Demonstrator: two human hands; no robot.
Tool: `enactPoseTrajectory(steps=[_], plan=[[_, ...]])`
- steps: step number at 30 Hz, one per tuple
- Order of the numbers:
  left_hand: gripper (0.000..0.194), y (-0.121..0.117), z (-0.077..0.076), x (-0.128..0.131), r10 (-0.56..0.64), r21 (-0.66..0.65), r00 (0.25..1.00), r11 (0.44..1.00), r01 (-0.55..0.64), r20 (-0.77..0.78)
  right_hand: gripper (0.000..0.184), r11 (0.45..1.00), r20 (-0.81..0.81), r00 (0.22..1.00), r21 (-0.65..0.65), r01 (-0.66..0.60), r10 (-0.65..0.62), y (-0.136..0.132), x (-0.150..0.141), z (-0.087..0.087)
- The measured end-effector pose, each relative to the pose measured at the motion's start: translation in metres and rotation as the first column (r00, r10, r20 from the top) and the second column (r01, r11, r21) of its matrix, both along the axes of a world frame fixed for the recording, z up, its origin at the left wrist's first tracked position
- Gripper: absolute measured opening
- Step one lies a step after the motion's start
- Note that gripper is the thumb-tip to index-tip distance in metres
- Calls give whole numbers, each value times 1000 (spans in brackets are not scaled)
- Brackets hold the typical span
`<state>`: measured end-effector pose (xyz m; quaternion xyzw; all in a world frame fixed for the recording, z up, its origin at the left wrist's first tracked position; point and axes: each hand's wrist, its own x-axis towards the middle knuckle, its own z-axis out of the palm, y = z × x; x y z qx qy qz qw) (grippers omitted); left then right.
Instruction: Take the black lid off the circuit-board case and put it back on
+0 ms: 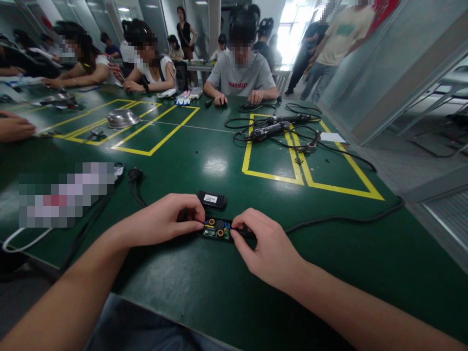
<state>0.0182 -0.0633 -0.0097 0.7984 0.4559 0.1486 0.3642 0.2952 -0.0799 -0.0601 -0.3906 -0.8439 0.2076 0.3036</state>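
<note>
An opened black power adapter (218,229) lies on the green table (226,161) in front of me, its circuit board with copper coils showing. My left hand (166,219) pinches its left end with curled fingers. My right hand (265,243) grips the right end, where a black cable (343,218) leaves the adapter. The adapter's black cover (212,200), with a white label, lies just behind it.
A black plug (134,175) and cords lie at the left. Yellow tape boxes mark the table. Power tools with tangled cables (278,129) sit farther right. A metal bowl (122,118) stands at the left. Several people sit around the far side; others stand behind.
</note>
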Motion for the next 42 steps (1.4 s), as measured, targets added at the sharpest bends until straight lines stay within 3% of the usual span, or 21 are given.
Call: enactPoseTrajectory(steps=[10, 14, 24, 29, 32, 34, 38, 42], plan=[[22, 0, 0, 0, 24, 23, 999, 999, -24, -25, 12, 1000, -10, 1000, 7, -7, 7, 1, 0, -2], [20, 2, -3, -3, -23, 17, 1000, 1000, 23, 11, 15, 999, 9, 1000, 31, -14, 14, 2, 0, -2], [15, 4, -3, -1, -73, 237, 997, 968, 79, -33, 15, 985, 65, 998, 173, -18, 7, 1, 0, -2], [15, 0, -4, 9, -6, 368, 997, 929, 35, -81, 17, 978, 49, 999, 207, -24, 14, 1, 1, -2], [14, -1, -10, 15, 51, 448, 998, 894, -29, -37, 15, 979, 30, 999, 201, -28, 23, 3, 1, -5], [23, 1, -18, 17, 107, 479, 994, 873, -87, -14, 14, 979, 27, 999, 200, -30, 26, 4, 1, -6], [33, 8, -29, 15, 160, 459, 986, 881, -120, -50, 13, 977, 20, 999, 213, -33, 29, 4, 1, -6], [31, 11, -29, 14, 161, 416, 985, 901, -121, -63, 13, 977, 21, 999, 209, -32, 28, 4, 1, -5]])
